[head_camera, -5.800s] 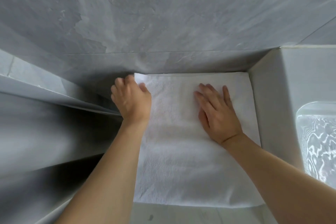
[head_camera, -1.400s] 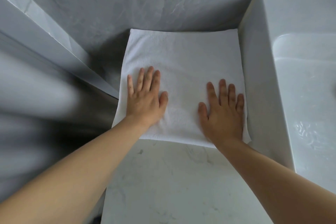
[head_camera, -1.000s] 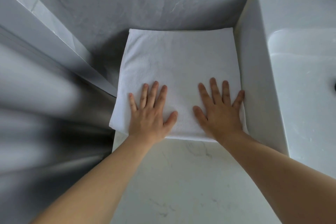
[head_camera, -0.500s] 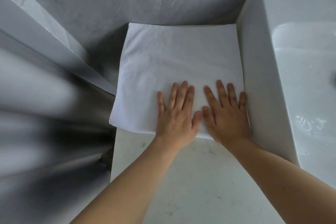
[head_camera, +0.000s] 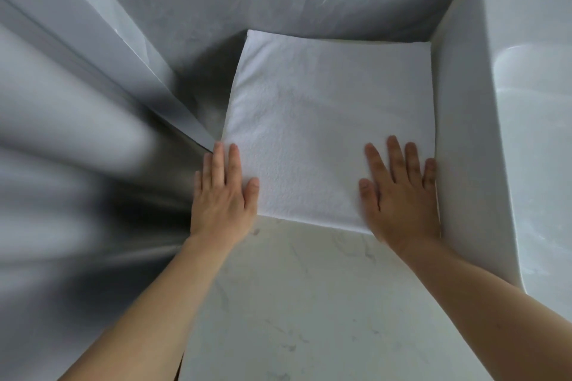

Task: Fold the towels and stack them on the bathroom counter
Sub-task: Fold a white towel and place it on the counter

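Left hand [head_camera: 223, 195]: flat, palm down, fingers straight and close together; resting on the near left corner of the towel, with the outer fingers reaching past the towel's left edge. Nothing gripped.
Left thumb: spread a little to the right, lying on the cloth.
Left forearm: bare, coming up from the lower left of the view toward the towel.
Right hand [head_camera: 399, 195]: flat too, palm down, fingers straight and slightly fanned; pressing on the near right corner of the towel, just beside the basin wall. Nothing gripped; a little blurred at the thumb side.
Right forearm: bare, coming in from the lower right corner.
Towel [head_camera: 328, 130]: white, folded to a near square, several layers thick at the left edge; lying flat on the counter, pushed into the back corner, far edge against the wall and right edge against the basin side.
Counter [head_camera: 309, 303]: pale marble with thin grey veins, bare surface shown between the two forearms.
Basin [head_camera: 483, 133]: white, raised block to the right of the towel, with a hollow bowl further right.
Wall [head_camera: 278, 0]: grey stone tiles behind the towel, with straight joints.
Left side of the view: strongly smeared grey surfaces; details cannot be told.
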Demonstrator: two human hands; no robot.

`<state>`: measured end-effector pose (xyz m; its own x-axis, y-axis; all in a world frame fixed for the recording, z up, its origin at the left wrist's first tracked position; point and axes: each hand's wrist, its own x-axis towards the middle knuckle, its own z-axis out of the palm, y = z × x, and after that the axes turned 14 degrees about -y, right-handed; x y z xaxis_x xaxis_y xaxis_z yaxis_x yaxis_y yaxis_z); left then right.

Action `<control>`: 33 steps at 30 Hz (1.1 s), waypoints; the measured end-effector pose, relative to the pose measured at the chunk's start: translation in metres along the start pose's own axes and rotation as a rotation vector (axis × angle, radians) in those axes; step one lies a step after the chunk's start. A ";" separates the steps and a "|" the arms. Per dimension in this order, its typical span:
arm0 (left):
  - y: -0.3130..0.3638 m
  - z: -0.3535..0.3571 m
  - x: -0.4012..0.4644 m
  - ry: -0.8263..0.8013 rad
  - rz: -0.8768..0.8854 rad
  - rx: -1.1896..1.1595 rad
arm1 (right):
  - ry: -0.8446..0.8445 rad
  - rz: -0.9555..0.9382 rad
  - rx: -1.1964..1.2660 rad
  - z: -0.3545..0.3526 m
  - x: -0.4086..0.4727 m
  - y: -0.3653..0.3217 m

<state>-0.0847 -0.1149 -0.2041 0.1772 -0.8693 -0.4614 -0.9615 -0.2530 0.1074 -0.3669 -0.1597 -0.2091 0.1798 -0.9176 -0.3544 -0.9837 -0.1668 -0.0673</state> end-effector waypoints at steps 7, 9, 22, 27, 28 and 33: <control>0.114 -0.024 0.044 0.146 0.354 0.098 | 0.004 0.010 -0.003 -0.001 0.001 -0.002; 0.135 -0.036 0.076 0.047 0.415 0.139 | 0.011 0.014 -0.004 -0.001 0.000 -0.002; 0.116 -0.066 0.141 0.065 0.273 0.083 | -0.028 0.021 0.034 -0.008 -0.003 -0.002; 0.134 -0.073 0.177 -0.022 0.304 0.095 | -0.032 0.018 0.052 -0.007 -0.003 -0.002; 0.125 -0.075 0.184 -0.001 0.260 0.086 | -0.033 0.017 0.056 -0.007 -0.003 -0.002; 0.101 -0.086 0.195 0.040 0.274 0.081 | -0.030 0.008 0.061 -0.007 -0.003 -0.002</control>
<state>-0.1289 -0.3462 -0.2070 -0.0847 -0.9171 -0.3896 -0.9880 0.0267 0.1519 -0.3657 -0.1594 -0.2010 0.1727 -0.9074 -0.3833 -0.9833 -0.1360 -0.1210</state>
